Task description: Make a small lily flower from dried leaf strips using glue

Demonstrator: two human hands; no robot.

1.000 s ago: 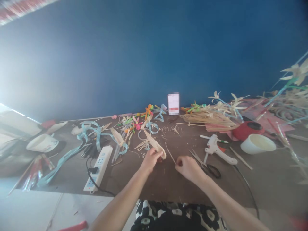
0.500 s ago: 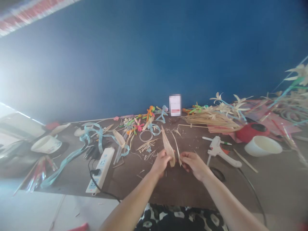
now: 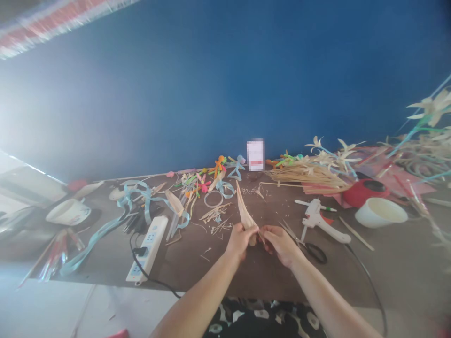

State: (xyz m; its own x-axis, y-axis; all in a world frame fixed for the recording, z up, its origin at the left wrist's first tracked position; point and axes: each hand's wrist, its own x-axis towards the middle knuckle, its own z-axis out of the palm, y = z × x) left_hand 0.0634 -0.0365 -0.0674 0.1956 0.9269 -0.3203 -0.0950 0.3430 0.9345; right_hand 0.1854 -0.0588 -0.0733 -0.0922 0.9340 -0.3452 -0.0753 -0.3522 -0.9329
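Note:
My left hand (image 3: 240, 240) is closed around the lower part of a pale, pointed dried corn husk (image 3: 244, 212), which stands up from the fingers with its tip away from me. My right hand (image 3: 279, 243) is pinched close against my left, its fingertips at the husk's lower right edge. The fingers partly hide what lies between them. Beside my right hand lie scissors (image 3: 316, 253) with black handles. A white glue gun (image 3: 322, 223) rests partly over them.
A power strip (image 3: 148, 251) and a light blue ribbon (image 3: 95, 244) lie left. Husk scraps (image 3: 215, 213) and a clear ring (image 3: 213, 199) are beyond my hands. A white cup (image 3: 380, 213), a red object (image 3: 364, 192) and a bundle of dried strips (image 3: 310, 174) stand right.
My right hand has come left, up against my left hand. The thin husk strip that stood upright in its fingers no longer shows. The scissors beside it are now more visible.

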